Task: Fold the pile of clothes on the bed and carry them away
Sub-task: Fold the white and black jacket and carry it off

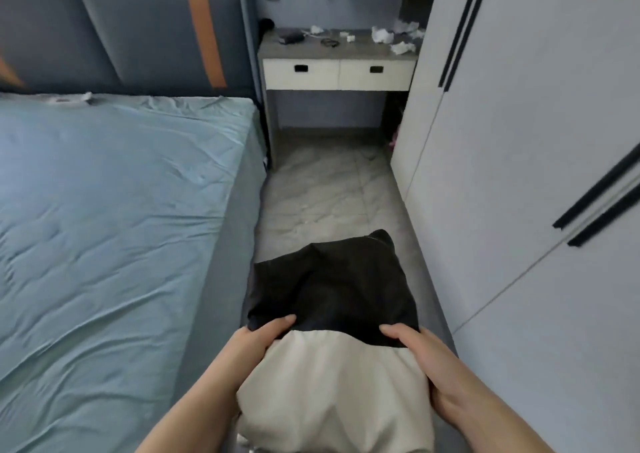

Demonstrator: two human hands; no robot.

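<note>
Folded clothes [332, 342] clamped between both hands' fingers [277, 326]

bed [104, 210] left, wardrobe [536, 141] right, desk [337, 72] ahead

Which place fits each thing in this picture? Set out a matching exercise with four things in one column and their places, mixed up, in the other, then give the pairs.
Things:
1. black garment
2. cream garment
3. bed
4. crumpled tissues

Places:
A. on the desk at the far end of the aisle
B. left of the aisle, covered with a blue sheet
C. far half of the stack carried by the left hand and right hand
D. near half of the carried stack, closest to the person

Pairs: 1-C, 2-D, 3-B, 4-A
</note>
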